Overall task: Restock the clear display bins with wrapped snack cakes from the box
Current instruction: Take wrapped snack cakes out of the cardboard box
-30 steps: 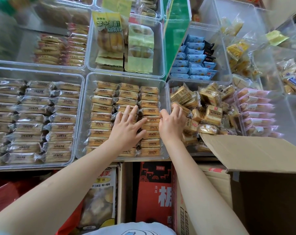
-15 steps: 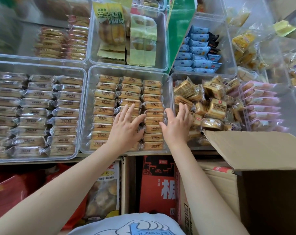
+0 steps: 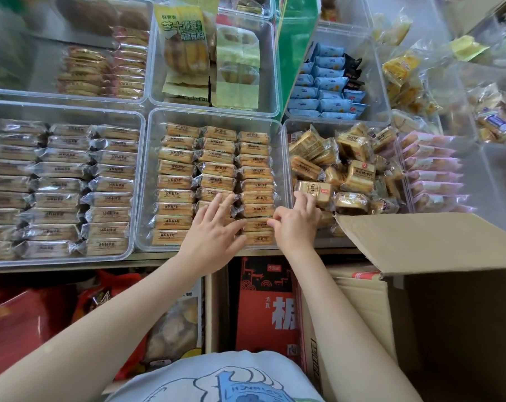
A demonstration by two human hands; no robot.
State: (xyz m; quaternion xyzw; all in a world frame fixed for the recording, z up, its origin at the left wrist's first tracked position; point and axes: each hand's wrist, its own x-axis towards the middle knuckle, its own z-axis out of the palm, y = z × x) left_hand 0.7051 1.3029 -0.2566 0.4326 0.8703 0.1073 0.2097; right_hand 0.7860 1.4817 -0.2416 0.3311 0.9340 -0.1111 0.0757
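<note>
Both hands had slid nearer the middle bin [image 3: 147,181]'s front: left hand [image 3: 214,227] spread flat on cakes [image 3: 217,169], right hand [image 3: 296,223] pinching a front-row cake; box [image 3: 431,245] at right.

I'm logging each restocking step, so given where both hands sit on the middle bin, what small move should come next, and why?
Probably press the front packs flat and square. The left hand lies open on the middle column, the right hand pinches a snack cake in the right column, and the middle bin looks full.
</note>
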